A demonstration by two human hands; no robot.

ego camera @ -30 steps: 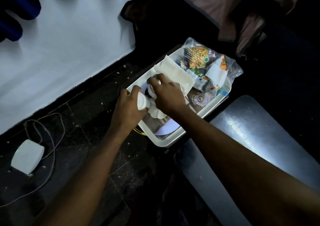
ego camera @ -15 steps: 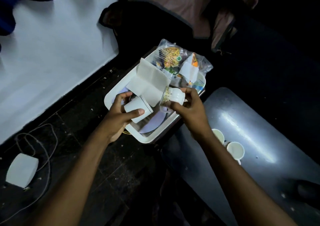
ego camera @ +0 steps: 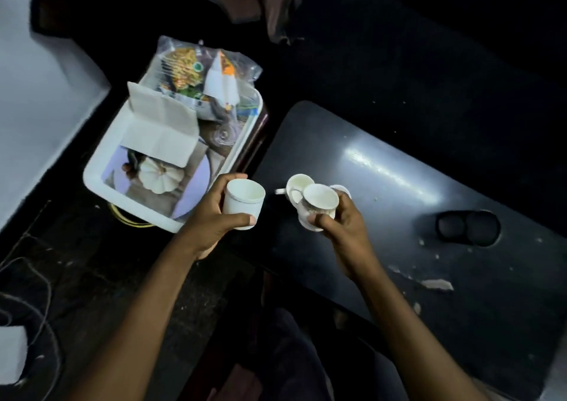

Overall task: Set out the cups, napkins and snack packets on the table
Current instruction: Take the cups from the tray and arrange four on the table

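The left hand (ego camera: 214,216) grips one white cup (ego camera: 244,203) upright, thumb along its near side and fingers wrapped round the far side, held in the air between the tray (ego camera: 101,182) and the dark table (ego camera: 429,201). This cup shows no handle from here. The right hand (ego camera: 340,225) is closed on a second cup (ego camera: 320,201), rim up and slightly tilted, at the table's left end. Just behind it sits a third cup (ego camera: 299,183) with its small handle pointing left, and the white rim of a fourth piece (ego camera: 342,189) peeks out on the right — whether these two rest on the table or hang from the right hand cannot be told. A pale curved edge below the held cup could be a saucer; it is too blurred to say.

The white tray lies to the left of the table, apart from it, with a printed picture on its floor. In it lie one folded white napkin (ego camera: 159,130) near the middle and, at the far end, two snack packets in clear wrap — one with yellow contents (ego camera: 181,69) and one white and orange (ego camera: 222,84). A clear glass piece (ego camera: 225,132) lies beside the napkin.

Toward the table's right side are two dark round recesses (ego camera: 468,227) side by side, with pale crumbs scattered near them.
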